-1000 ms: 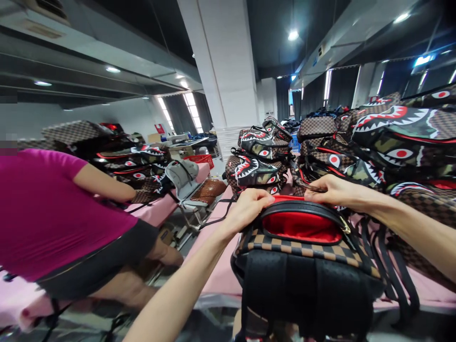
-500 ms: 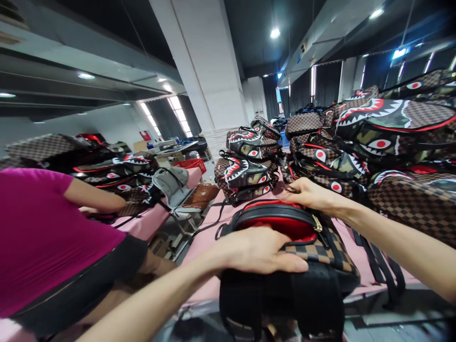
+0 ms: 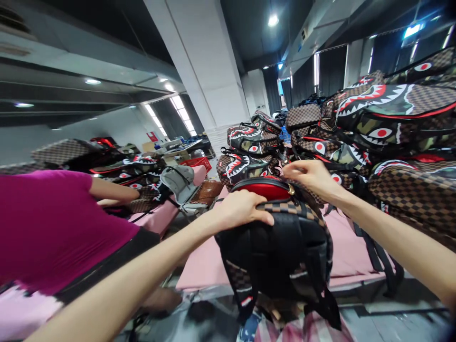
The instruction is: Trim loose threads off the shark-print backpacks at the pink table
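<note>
A checkered brown backpack [image 3: 285,247] with a black padded back and red lining stands upright at the near edge of a pink-covered table [image 3: 342,256]. Its black back faces me and its top is partly open, showing red. My left hand [image 3: 242,209] lies curled over the top left edge of the backpack, gripping it. My right hand [image 3: 311,175] pinches the top right rim by the gold zipper pull; what exactly sits between the fingers is hidden.
Piles of shark-mouth backpacks [image 3: 388,123] crowd the right and back of the table, with another stack [image 3: 249,152] just behind. A person in a magenta shirt [image 3: 57,228] bends over a second pink table [image 3: 156,216] on the left. A white pillar [image 3: 203,61] rises behind.
The backpack has been tipped from lying flat to upright and pulled toward me. My left hand shifted from its flat front panel to gripping the top edge; my right hand stayed at the rim.
</note>
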### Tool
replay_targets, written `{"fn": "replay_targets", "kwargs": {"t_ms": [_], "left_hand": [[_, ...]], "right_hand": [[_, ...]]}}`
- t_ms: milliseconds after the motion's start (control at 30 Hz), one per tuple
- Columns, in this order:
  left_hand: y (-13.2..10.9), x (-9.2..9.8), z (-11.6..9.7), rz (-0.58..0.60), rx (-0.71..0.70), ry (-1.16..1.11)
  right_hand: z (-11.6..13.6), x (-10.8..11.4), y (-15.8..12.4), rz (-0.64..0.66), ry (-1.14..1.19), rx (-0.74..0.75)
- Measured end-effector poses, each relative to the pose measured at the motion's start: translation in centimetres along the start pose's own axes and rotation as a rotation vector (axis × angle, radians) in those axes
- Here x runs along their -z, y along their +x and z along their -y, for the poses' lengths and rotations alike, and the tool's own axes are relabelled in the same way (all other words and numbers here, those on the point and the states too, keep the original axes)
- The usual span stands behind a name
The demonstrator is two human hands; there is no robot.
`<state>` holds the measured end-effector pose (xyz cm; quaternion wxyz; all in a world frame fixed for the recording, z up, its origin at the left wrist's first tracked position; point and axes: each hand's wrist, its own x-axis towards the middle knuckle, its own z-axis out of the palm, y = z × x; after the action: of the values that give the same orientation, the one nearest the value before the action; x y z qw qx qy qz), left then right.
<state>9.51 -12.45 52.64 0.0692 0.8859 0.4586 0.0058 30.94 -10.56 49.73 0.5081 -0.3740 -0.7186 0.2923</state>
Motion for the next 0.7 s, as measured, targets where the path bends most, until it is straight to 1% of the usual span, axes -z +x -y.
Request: {"fn": "replay_targets", "kwargs": {"t_ms": [33, 67, 100, 133, 167, 233, 300, 367, 400, 433, 467, 500, 567, 600, 633, 667, 700], "left_hand": [[0.0, -0.3, 0.6, -0.160, 0.060, 0.068], [0.0, -0.7, 1.2, -0.289, 0.104, 0.104], [0.2, -1.1, 1.7, -0.374, 0.124, 0.097], [0.5, -1.4, 2.2, -0.412, 0.119, 0.047], [0.8, -1.7, 2.5, -0.409, 0.102, -0.037], [1.6, -1.9, 2.5, -0.317, 0.064, -0.249], [2.2, -1.7, 2.1, -0.176, 0.058, -0.455], [2.3, -1.3, 1.7, -0.078, 0.088, -0.618], [2.1, -1.0, 1.5, -0.073, 0.110, -0.663], [1.7, -0.8, 1.5, -0.120, 0.126, -0.675], [1.0, -0.6, 1.6, -0.216, 0.132, -0.657], [0.0, -0.6, 1.8, -0.339, 0.126, -0.619], [-3.0, -1.1, 2.5, -0.606, 0.125, -0.543], [-4.8, -1.7, 2.8, -0.722, 0.153, -0.537], [-6.6, -2.6, 3.1, -0.796, 0.211, -0.563], [-8.4, -3.6, 3.3, -0.826, 0.308, -0.621], [-9.9, -4.8, 3.3, -0.782, 0.397, -0.713]], "right_hand": [[0.0, 0.6, -1.2, -0.099, -0.012, -0.010], [-0.2, 1.2, -2.6, -0.145, -0.029, -0.053], [-0.4, 1.5, -3.9, -0.095, -0.051, -0.099], [-0.6, 1.5, -5.0, -0.039, -0.068, -0.138], [-0.8, 1.3, -5.9, 0.018, -0.077, -0.174], [-1.0, 0.2, -6.8, 0.088, -0.022, -0.250], [-0.7, -1.3, -6.6, 0.091, 0.128, -0.353], [-0.1, -2.8, -5.9, 0.082, 0.311, -0.436], [0.1, -3.4, -5.6, 0.077, 0.394, -0.453], [0.2, -3.8, -5.3, 0.079, 0.462, -0.451], [0.1, -4.1, -5.2, 0.088, 0.515, -0.439], [-0.2, -4.2, -5.1, 0.099, 0.552, -0.423], [-1.2, -4.0, -4.9, 0.092, 0.572, -0.408], [-1.8, -3.7, -4.7, 0.090, 0.563, -0.409], [-2.3, -3.4, -4.6, 0.096, 0.551, -0.411], [-2.8, -3.2, -4.4, 0.108, 0.536, -0.414], [-3.2, -3.0, -4.1, 0.127, 0.522, -0.414]]}}
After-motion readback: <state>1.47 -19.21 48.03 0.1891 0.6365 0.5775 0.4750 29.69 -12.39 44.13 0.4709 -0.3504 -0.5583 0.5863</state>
